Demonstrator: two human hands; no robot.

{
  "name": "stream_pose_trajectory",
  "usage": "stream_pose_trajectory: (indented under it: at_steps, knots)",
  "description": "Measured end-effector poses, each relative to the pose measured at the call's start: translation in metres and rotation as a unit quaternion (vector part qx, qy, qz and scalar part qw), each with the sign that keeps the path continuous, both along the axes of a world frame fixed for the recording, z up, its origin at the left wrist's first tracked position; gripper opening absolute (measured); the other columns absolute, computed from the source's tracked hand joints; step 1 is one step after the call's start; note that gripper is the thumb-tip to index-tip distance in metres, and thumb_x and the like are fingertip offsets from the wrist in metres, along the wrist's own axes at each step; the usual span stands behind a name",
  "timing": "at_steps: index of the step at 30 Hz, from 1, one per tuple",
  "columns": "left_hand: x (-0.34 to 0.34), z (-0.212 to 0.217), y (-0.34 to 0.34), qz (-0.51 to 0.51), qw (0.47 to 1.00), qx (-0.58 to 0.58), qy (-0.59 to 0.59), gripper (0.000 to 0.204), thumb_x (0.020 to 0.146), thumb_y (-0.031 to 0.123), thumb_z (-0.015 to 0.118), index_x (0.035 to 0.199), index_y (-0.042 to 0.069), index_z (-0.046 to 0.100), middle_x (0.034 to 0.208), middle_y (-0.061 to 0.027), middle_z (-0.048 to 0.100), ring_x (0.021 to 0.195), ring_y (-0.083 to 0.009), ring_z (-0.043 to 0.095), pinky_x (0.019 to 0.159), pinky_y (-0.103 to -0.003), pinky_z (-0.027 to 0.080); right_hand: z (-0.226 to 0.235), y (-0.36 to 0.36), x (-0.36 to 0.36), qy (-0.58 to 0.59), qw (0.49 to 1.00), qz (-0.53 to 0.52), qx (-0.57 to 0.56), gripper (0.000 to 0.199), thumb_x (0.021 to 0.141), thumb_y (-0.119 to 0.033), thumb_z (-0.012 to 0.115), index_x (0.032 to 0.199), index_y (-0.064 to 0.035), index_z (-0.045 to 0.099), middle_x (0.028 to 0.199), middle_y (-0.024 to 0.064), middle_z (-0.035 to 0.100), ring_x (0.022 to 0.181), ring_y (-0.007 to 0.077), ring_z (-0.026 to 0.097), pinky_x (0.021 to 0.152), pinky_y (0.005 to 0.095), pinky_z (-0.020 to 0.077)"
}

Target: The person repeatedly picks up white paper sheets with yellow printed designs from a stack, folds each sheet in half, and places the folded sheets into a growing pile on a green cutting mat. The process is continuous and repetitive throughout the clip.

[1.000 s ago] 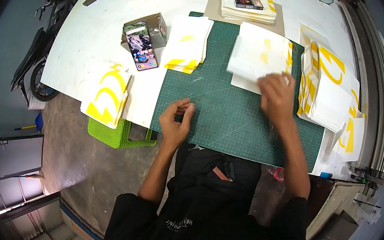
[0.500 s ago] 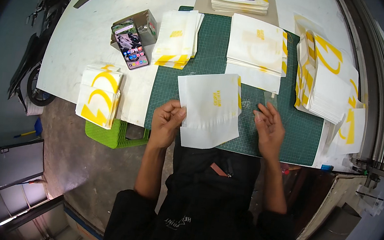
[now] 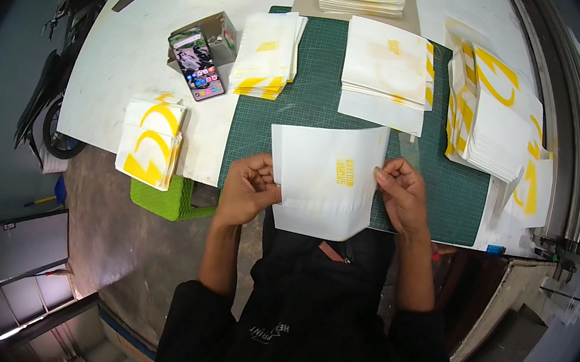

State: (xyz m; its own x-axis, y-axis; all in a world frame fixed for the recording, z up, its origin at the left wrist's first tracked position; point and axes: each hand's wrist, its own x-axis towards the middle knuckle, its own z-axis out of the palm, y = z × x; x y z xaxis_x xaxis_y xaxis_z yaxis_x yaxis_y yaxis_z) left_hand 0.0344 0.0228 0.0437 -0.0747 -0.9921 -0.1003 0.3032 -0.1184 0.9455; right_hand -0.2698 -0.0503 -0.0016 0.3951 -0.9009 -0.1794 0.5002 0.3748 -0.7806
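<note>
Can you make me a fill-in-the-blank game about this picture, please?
1. The left hand and right hand hold a white paper with ____ lettering.
2. The cutting mat is coloured ____.
3. The smartphone has its screen switched ____.
4. The person's shirt is mostly ____.

Missing words: yellow; green; on; black.

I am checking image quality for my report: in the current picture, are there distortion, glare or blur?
Head view: fisheye distortion bows the white table at left, and corners go dark; head view: the light strip at lower left looks washed out; head view: left hand, right hand and white paper show no obvious motion blur.
</note>
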Motion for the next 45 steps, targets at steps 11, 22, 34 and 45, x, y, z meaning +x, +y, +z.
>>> stream_pose_trajectory:
  at_steps: [11,22,34,45]
  knots:
    - [-0.001,0.008,-0.001,-0.018,0.993,-0.021,-0.116,0.029,0.083,-0.014,0.075,0.111,-0.006,0.077,0.109,-0.0085,0.076,0.101,-0.0151,0.071,0.089,-0.032,0.057,0.031,0.000,-0.008,-0.009,1.000,0.000,0.019,0.020,0.095,0.005,0.071,0.114,0.0019,0.064,0.111,0.0130,0.074,0.100,0.0138,0.070,0.090,0.0275,0.0548]
    - [-0.008,-0.004,-0.009,0.074,0.957,-0.058,-0.273,0.019,0.080,-0.009,0.077,0.098,-0.004,0.079,0.085,-0.0032,0.064,0.078,-0.0085,0.060,0.069,-0.025,0.051,0.040,0.012,-0.022,0.248,0.951,-0.126,-0.134,0.007,0.096,0.001,0.074,0.100,0.0022,0.068,0.099,0.0082,0.075,0.091,0.0100,0.069,0.084,0.0257,0.0540]
    - [-0.030,-0.031,-0.012,0.186,0.967,-0.049,-0.168,0.038,0.098,0.008,0.076,0.130,-0.003,0.058,0.089,-0.0021,0.063,0.076,-0.0068,0.057,0.069,-0.022,0.048,0.037,0.016,-0.007,0.143,0.986,-0.075,-0.033,0.023,0.105,-0.005,0.063,0.125,0.0029,0.056,0.113,0.0178,0.077,0.098,0.0138,0.073,0.090,0.0284,0.0562]
    - [-0.051,-0.012,-0.007,0.078,0.991,0.033,-0.105,0.052,0.093,-0.006,0.076,0.139,-0.004,0.051,0.091,-0.0064,0.073,0.085,-0.0099,0.070,0.078,-0.025,0.055,0.008,0.014,-0.012,0.042,0.994,-0.097,0.030,0.034,0.103,-0.003,0.064,0.135,0.0048,0.053,0.125,0.0161,0.071,0.111,0.0153,0.070,0.099,0.0325,0.0550]
